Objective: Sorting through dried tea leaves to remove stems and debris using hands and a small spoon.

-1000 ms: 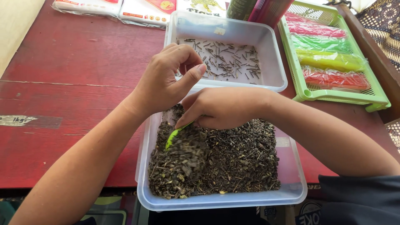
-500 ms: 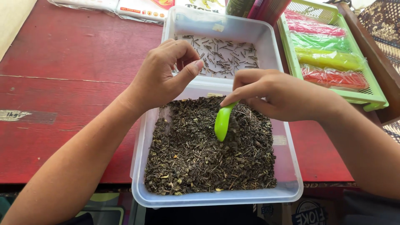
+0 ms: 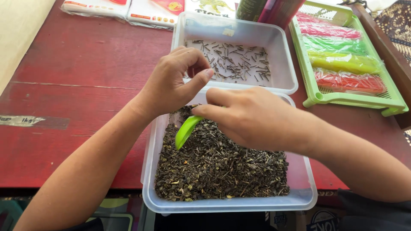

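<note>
The right hand (image 3: 252,117) grips a green scoop (image 3: 186,131) over the tub of dried leaves (image 3: 222,164) beneath it, while the left hand (image 3: 175,81) beside it pinches its fingertips together, whether on anything I cannot tell.

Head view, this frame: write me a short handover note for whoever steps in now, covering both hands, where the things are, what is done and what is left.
Left hand: fingers pinched together above the gap between the two containers; what it holds, if anything, is too small to tell.
Right hand: gripping a green scoop, its tip down in the dried leaf mix.
Near clear container: filled with the dark leaf mix.
Far clear container: a thin scatter of small stems on its floor.
Green tray of coloured packets sits to the right, on the red table.
Done: some stems picked out. Left: most of the mix looks unsorted.
</note>
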